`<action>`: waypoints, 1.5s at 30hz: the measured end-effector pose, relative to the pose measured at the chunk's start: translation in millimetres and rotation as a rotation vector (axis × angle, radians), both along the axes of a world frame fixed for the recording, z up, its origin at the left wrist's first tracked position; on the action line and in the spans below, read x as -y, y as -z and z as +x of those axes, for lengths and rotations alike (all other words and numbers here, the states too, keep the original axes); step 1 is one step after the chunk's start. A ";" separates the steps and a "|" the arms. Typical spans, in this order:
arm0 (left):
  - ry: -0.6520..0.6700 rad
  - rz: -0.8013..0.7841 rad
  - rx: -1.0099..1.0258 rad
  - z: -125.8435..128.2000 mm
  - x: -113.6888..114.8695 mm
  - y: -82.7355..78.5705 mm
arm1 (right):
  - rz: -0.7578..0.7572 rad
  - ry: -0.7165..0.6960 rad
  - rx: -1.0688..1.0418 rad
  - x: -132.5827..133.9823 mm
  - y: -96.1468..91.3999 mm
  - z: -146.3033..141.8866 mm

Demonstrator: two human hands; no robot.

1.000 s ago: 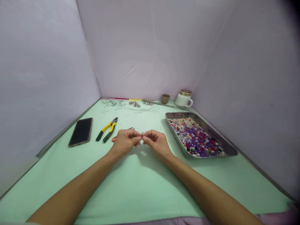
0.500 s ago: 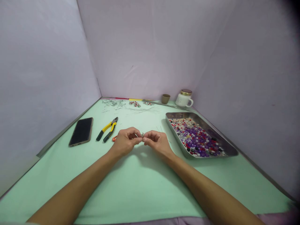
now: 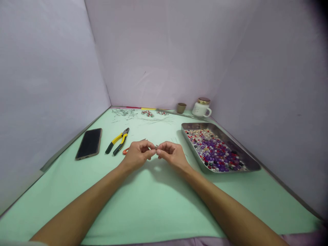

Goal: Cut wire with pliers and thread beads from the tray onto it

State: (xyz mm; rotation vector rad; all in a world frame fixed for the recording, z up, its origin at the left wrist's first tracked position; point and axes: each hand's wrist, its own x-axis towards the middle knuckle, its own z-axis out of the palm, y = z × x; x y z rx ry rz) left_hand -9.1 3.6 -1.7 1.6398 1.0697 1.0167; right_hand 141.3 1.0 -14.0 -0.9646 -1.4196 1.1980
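Observation:
Between my fingertips, at the middle of the table, is a small silvery beaded piece [image 3: 156,147]. My left hand [image 3: 138,152] pinches it from the left with thumb and forefinger. From the other side my right hand [image 3: 172,153] pinches the same piece, so the fingertips of both hands nearly meet. Its exact shape is too small to make out, and the fingers cover part of it. An orange-handled tool [image 3: 125,151] lies partly hidden behind my left hand. Farther left are pliers [image 3: 118,141] with yellow and black handles.
A metal tray [image 3: 200,166] of mixed beads stands at the right. At the left lies a phone [image 3: 89,144]. Along the back are wire pieces [image 3: 124,113], beaded pieces [image 3: 147,113], a small brown cup [image 3: 181,108] and a lidded white mug [image 3: 200,108]. Walls enclose the table.
Both hands stay in nearly the same place, pinching the small piece. The fingers have shifted only slightly around it.

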 end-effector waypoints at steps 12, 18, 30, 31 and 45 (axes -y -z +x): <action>-0.075 0.055 -0.043 5.8 1.3 2.5 | -0.041 0.107 0.023 0.1 1.3 -2.4; -0.033 0.125 -0.085 4.2 2.1 1.1 | 0.034 0.141 0.104 0.5 2.9 -2.2; -0.057 -0.010 0.003 4.7 1.3 4.0 | 0.075 0.119 0.156 3.8 2.2 -2.5; -0.060 -0.003 -0.014 4.8 2.0 3.7 | 0.077 0.120 0.157 4.2 1.5 -2.7; -0.169 0.143 -0.207 7.5 5.2 6.7 | 0.098 0.209 0.196 3.1 14.5 -10.7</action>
